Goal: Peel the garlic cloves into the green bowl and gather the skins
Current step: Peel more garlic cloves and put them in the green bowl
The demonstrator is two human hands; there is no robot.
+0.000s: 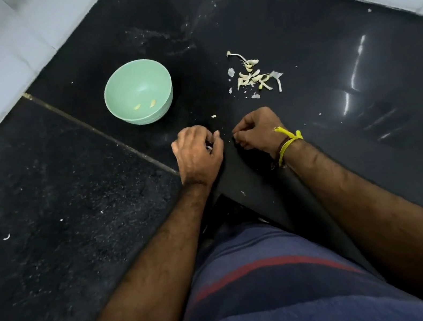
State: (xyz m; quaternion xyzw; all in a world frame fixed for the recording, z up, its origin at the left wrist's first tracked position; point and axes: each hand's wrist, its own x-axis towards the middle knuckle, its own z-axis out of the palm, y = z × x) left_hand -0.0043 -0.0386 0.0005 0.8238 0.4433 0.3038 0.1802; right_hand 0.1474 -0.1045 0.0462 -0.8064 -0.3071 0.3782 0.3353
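Garlic cloves (253, 75) beyond hands, green bowl (119, 91) beside

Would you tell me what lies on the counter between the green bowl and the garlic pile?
In the head view, only bare black counter separates the green bowl from the garlic pile.

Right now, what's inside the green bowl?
Two small yellowish peeled garlic cloves lie on the bottom of the green bowl, toward its near side. The near wall's inner face is hidden by the rim, so anything tucked there can't be seen.
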